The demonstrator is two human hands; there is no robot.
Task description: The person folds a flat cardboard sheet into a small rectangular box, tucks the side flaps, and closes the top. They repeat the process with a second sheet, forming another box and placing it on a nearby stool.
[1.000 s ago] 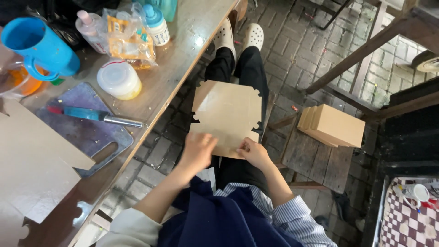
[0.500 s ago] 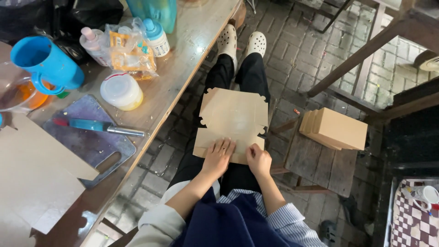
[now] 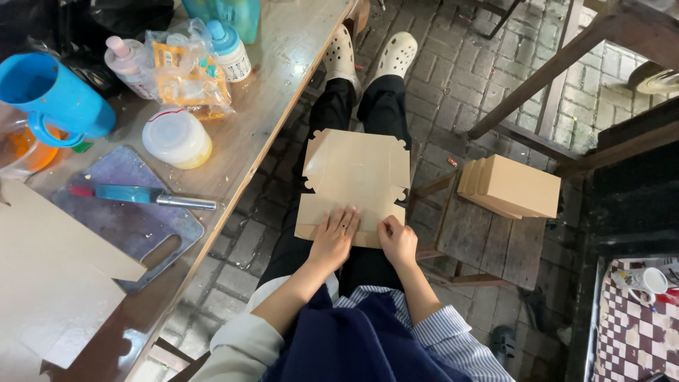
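A flat brown cardboard box blank [image 3: 357, 173] with notched edges lies across my lap over black trousers. My left hand [image 3: 335, 237] presses flat, fingers spread, on the blank's near flap. Beside it, my right hand [image 3: 397, 240] rests with fingers curled on the same flap's right part. Neither hand grips the card; both push down on it. My white clogs [image 3: 368, 53] show beyond the blank on the brick floor.
A stack of folded brown boxes [image 3: 511, 186] sits on a wooden stool at my right. On the long table at my left lie a cutting board with a blue-handled knife [image 3: 141, 196], a lidded tub [image 3: 177, 137], a blue mug [image 3: 46, 92], bottles and cardboard sheets [image 3: 49, 276].
The blank has been lowered from a raised tilt to lie flat on my lap. Both hands shifted from holding its lower corners to pressing on the near flap.
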